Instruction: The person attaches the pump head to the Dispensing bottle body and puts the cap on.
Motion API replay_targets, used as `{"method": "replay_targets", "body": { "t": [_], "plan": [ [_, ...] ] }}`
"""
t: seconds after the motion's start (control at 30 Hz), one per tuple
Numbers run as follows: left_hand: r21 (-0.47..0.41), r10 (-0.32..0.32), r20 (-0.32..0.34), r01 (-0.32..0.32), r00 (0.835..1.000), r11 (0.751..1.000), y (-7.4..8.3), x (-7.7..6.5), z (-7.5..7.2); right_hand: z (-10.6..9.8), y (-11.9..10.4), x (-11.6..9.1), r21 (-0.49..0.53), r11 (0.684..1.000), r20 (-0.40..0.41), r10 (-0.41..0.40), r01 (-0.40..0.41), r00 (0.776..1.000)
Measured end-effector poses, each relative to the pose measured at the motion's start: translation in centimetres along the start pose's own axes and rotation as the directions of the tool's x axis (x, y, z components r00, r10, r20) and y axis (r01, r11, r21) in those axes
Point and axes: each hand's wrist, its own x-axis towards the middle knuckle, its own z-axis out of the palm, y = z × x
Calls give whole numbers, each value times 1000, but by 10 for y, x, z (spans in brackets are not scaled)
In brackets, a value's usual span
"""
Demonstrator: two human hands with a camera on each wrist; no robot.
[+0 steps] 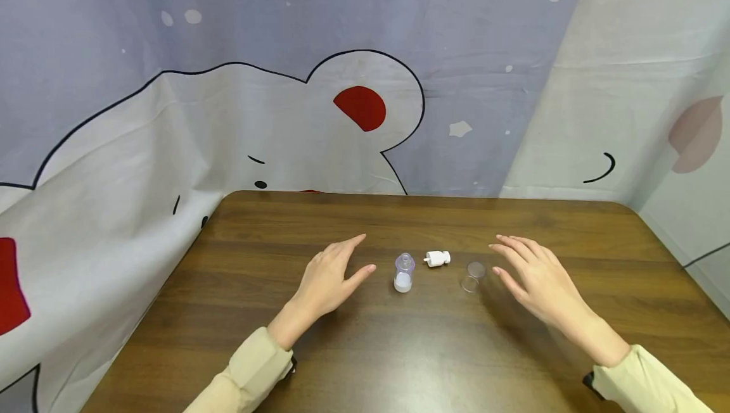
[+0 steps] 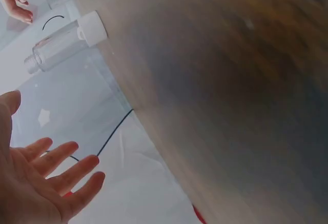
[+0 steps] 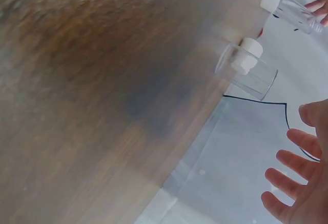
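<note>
A small clear bottle point(image 1: 403, 272) with a white base and an uncapped threaded neck stands upright on the table. To its right lies a white pump head point(image 1: 438, 259) on its side, with a thin nozzle or tube end toward the bottle. A clear cylindrical cover point(image 1: 473, 278) stands right of both. My left hand point(image 1: 326, 277) hovers left of the bottle, fingers extended and touching nothing. Right of the cover, my right hand point(image 1: 540, 283) is likewise held in the air with fingers spread. The right wrist view shows the pump head point(image 3: 247, 56) partly behind the cover point(image 3: 259, 83).
The brown wooden table point(image 1: 399, 356) has a far edge against a hanging curtain point(image 1: 256, 121) with a cartoon print. Curtain fabric also hangs along the left and right sides.
</note>
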Motion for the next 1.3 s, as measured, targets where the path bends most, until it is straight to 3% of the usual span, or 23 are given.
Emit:
{"method": "replay_targets", "body": {
  "t": [0.17,0.43,0.67,1.03,1.3],
  "plan": [
    [-45,-1,-17,0,1000,999,3,3,4,0,0,4,40,999,-27,4,-3,1000],
    [-96,-3,10,4,1000,995,11,7,9,-1,0,11,84,996,-53,4,1,999],
    [-202,-7,30,13,1000,979,17,13,16,-1,-2,20,128,992,-56,17,-10,998],
    [-393,2,107,40,994,919,23,20,32,3,-5,28,179,982,-25,71,-65,997],
    [-482,-15,137,80,990,872,28,24,42,6,-6,33,206,977,1,59,-58,998]
  ]
}}
